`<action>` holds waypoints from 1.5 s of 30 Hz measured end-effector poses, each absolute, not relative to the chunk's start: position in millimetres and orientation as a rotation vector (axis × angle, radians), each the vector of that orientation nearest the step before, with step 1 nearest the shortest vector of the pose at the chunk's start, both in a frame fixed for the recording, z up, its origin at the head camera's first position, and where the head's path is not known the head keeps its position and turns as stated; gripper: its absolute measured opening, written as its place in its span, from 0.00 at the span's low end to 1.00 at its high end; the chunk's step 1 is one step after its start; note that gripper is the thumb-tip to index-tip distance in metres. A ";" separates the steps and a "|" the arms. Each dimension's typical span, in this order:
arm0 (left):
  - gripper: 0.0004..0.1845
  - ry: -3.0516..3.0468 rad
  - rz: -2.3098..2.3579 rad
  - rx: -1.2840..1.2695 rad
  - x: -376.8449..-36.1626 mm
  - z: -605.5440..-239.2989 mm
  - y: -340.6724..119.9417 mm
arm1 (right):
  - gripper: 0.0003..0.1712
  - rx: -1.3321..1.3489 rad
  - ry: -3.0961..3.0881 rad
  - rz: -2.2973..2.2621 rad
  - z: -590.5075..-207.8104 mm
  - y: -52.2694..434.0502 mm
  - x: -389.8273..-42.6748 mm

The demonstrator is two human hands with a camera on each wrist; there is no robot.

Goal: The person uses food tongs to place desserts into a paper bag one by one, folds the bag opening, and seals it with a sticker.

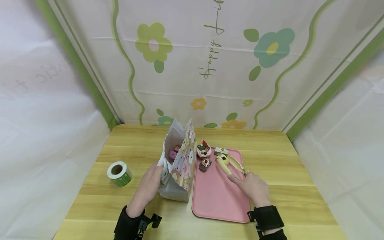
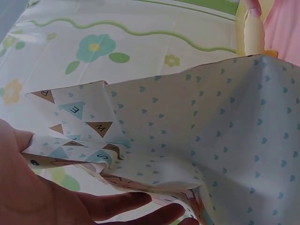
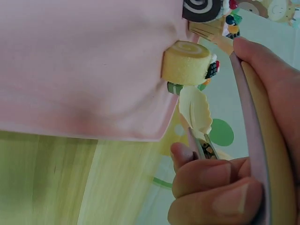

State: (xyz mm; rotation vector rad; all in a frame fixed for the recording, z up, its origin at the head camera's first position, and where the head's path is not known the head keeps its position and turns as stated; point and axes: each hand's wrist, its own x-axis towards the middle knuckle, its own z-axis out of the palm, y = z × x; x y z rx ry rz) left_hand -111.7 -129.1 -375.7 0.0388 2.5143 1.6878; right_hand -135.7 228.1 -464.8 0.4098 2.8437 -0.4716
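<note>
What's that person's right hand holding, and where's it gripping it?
The right hand holds cream-coloured, scallop-tipped tongs by their two arms, thumb along one, fingers curled round the other. Their tips flank a yellow cylindrical roll cake.

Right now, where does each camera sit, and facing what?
Head: on the head, facing forward and down at the table; left hand and right hand show.
Left wrist: worn there, facing the patterned bag; left hand and right fingertip show.
Right wrist: worn there, facing tongs and roll cake; right hand shows.
Shared, head and right wrist: pink tray.
</note>
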 end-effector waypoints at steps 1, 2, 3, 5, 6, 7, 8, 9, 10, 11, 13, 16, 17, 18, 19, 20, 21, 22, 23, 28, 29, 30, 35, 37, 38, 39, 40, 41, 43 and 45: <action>0.24 2.513 1.689 0.038 -111.6 -375.5 -129.1 | 0.59 0.406 2.848 -0.459 -465.5 227.4 -136.0; 0.24 2.514 1.687 0.036 -111.6 -375.6 -129.1 | 0.59 0.405 2.848 -0.450 -466.3 226.9 -136.1; 0.24 2.516 1.684 0.035 -111.5 -375.6 -129.2 | 0.59 0.402 2.852 -0.439 -467.3 226.2 -136.2; 0.24 2.519 1.681 0.032 -111.6 -375.7 -129.1 | 0.59 0.399 2.856 -0.425 -470.1 225.0 -136.6; 0.24 2.515 1.684 0.033 -111.7 -375.9 -129.0 | 0.60 0.399 2.857 -0.422 -471.9 224.4 -136.7; 0.24 2.513 1.686 0.035 -111.7 -376.0 -129.0 | 0.59 0.404 2.857 -0.420 -473.3 223.8 -136.9; 0.24 2.512 1.686 0.038 -111.7 -376.0 -128.9 | 0.60 0.405 2.863 -0.426 -474.8 223.4 -136.9; 0.24 2.509 1.689 0.041 -111.6 -376.2 -128.9 | 0.60 0.406 2.873 -0.426 -476.6 223.0 -137.1; 0.24 2.507 1.692 0.043 -111.6 -376.4 -128.9 | 0.58 0.410 2.877 -0.427 -478.3 222.6 -137.0; 0.24 2.503 1.694 0.048 -111.5 -376.7 -128.9 | 0.57 0.413 2.878 -0.429 -480.0 222.5 -136.8; 0.25 2.497 1.698 0.056 -111.2 -377.4 -129.1 | 0.52 0.419 2.885 -0.432 -483.0 222.2 -136.2; 0.25 2.490 1.702 0.065 -110.9 -378.4 -129.1 | 0.47 0.418 2.897 -0.425 -487.1 222.3 -134.9; 0.25 2.489 1.706 0.069 -110.9 -378.6 -129.0 | 0.46 0.415 2.903 -0.423 -487.9 222.4 -134.7; 0.25 2.489 1.707 0.071 -111.0 -378.8 -129.0 | 0.45 0.412 2.910 -0.420 -488.5 222.4 -134.5; 0.24 2.492 1.706 0.070 -111.0 -378.9 -128.9 | 0.44 0.410 2.915 -0.416 -489.2 222.4 -134.4; 0.24 2.494 1.708 0.071 -111.0 -379.0 -128.8 | 0.44 0.408 2.919 -0.413 -490.1 222.4 -134.5; 0.24 2.496 1.708 0.070 -111.1 -379.0 -128.7 | 0.43 0.406 2.922 -0.411 -490.6 222.3 -134.5; 0.24 2.497 1.709 0.069 -111.0 -379.0 -128.7 | 0.42 0.405 2.922 -0.412 -491.1 222.4 -134.6; 0.24 2.499 1.710 0.069 -111.0 -378.9 -128.6 | 0.42 0.404 2.922 -0.412 -491.4 222.2 -134.4; 0.24 2.492 1.720 0.070 -111.2 -378.5 -128.5 | 0.43 0.399 2.921 -0.415 -492.3 222.5 -133.4; 0.24 2.493 1.719 0.069 -111.2 -378.2 -128.4 | 0.44 0.400 2.922 -0.414 -492.7 222.6 -133.4; 0.24 2.495 1.719 0.067 -111.2 -377.9 -128.3 | 0.43 0.401 2.924 -0.413 -492.9 222.6 -133.5; 0.24 2.511 1.705 0.057 -111.3 -376.9 -128.0 | 0.40 0.404 2.931 -0.417 -493.4 222.3 -133.5; 0.24 2.516 1.698 0.056 -111.4 -377.1 -128.2 | 0.40 0.399 2.932 -0.423 -492.9 222.1 -132.8; 0.24 2.519 1.696 0.055 -111.5 -377.0 -128.1 | 0.40 0.397 2.931 -0.426 -492.6 222.0 -132.5; 0.24 2.522 1.691 0.055 -111.3 -377.0 -128.2 | 0.39 0.396 2.930 -0.430 -492.3 221.9 -132.3; 0.23 2.524 1.690 0.055 -111.3 -377.0 -128.2 | 0.40 0.395 2.929 -0.433 -492.1 221.8 -131.8; 0.23 2.527 1.688 0.056 -111.2 -376.9 -128.3 | 0.40 0.392 2.932 -0.432 -491.7 221.6 -131.4; 0.23 2.525 1.690 0.057 -111.1 -376.9 -128.3 | 0.40 0.393 2.938 -0.428 -491.1 221.1 -130.4; 0.23 2.520 1.692 0.059 -111.0 -376.9 -128.5 | 0.41 0.398 2.937 -0.427 -491.1 220.5 -129.9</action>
